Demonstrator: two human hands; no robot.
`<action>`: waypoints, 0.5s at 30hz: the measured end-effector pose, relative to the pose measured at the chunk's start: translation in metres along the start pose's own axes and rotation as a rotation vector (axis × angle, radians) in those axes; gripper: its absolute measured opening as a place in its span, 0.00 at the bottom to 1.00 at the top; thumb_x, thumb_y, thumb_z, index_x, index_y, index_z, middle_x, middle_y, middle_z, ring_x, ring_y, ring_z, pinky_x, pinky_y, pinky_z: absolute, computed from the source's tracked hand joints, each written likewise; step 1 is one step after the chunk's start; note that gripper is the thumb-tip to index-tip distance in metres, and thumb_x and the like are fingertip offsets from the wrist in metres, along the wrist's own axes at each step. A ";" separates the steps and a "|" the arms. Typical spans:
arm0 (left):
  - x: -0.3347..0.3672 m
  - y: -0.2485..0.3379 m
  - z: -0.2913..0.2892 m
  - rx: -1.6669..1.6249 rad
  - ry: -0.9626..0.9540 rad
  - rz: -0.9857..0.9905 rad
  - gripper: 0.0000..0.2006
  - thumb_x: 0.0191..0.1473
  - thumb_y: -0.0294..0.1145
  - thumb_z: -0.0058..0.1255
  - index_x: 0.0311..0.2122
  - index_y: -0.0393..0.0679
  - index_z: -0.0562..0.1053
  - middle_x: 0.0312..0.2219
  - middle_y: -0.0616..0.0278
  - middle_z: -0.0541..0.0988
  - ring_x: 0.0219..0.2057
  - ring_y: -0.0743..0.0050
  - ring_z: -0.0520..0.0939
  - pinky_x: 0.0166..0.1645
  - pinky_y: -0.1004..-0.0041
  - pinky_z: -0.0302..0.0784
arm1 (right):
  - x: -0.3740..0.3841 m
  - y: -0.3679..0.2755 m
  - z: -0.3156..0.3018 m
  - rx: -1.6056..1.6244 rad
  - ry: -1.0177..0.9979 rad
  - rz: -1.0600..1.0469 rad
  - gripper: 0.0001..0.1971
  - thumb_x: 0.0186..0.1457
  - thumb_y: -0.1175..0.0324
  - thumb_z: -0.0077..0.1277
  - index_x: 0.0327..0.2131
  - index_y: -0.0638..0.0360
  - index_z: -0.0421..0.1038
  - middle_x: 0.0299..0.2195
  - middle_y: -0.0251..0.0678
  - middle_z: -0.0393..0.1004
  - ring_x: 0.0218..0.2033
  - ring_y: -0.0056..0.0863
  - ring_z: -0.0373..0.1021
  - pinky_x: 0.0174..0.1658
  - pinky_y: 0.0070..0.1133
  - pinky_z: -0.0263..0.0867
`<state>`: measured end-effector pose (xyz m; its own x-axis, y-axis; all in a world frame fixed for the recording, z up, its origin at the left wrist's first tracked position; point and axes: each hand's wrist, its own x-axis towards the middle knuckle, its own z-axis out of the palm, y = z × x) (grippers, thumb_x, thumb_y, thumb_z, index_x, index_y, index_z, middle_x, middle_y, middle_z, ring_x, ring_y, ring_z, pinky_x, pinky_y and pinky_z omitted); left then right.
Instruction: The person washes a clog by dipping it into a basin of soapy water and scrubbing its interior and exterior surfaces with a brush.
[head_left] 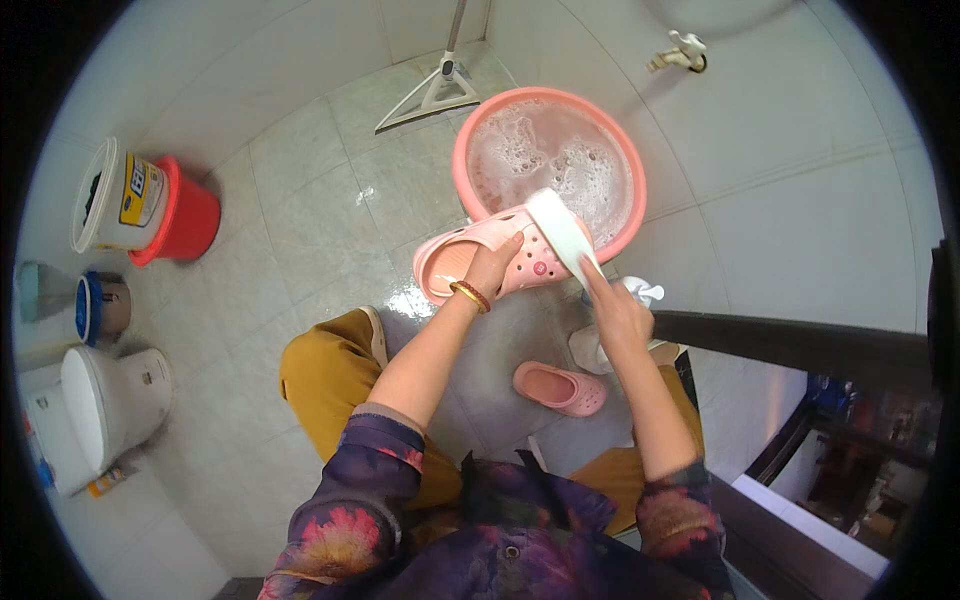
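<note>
By pink basin point(462, 150) | pale-pink clog point(528, 262), holed, badged | left grip point(492, 268) clasps it | right grip point(620, 314) clasps white brush point(560, 232)

Bare forearms point(428, 355) reach forward, left hand point(491, 270) gripping, thumb point(514, 244) uppermost, right hand point(621, 314) curled with its index finger point(592, 274) extended.

White brush point(559, 232), underside hidden

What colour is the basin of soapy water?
The basin is pink, seen best in the head view.
</note>
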<state>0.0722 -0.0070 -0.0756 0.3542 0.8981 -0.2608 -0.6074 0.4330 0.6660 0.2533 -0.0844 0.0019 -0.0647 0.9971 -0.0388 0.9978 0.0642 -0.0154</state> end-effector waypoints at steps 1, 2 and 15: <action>-0.002 0.001 0.002 0.053 0.041 0.020 0.20 0.54 0.31 0.43 0.51 0.37 0.60 0.43 0.58 0.70 0.43 0.70 0.73 0.45 0.72 0.73 | -0.022 0.015 -0.001 0.039 0.085 0.010 0.21 0.51 0.67 0.46 0.50 0.36 0.64 0.17 0.39 0.66 0.16 0.35 0.66 0.22 0.31 0.64; -0.001 0.001 0.003 0.149 0.107 -0.038 0.19 0.54 0.31 0.43 0.50 0.37 0.61 0.43 0.58 0.71 0.40 0.69 0.74 0.42 0.73 0.74 | -0.037 0.026 -0.006 0.046 0.037 0.071 0.21 0.51 0.68 0.47 0.50 0.36 0.65 0.16 0.39 0.65 0.17 0.35 0.66 0.22 0.30 0.64; -0.007 0.024 0.022 0.048 0.090 -0.111 0.18 0.56 0.30 0.38 0.50 0.33 0.58 0.43 0.50 0.69 0.42 0.63 0.74 0.42 0.69 0.77 | -0.055 0.025 0.002 -0.016 0.025 -0.039 0.25 0.50 0.68 0.44 0.52 0.28 0.61 0.16 0.37 0.62 0.12 0.37 0.64 0.15 0.32 0.60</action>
<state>0.0706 -0.0049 -0.0424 0.3507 0.8490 -0.3954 -0.5326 0.5280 0.6614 0.2816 -0.1376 0.0015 -0.1035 0.9945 -0.0132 0.9946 0.1035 0.0000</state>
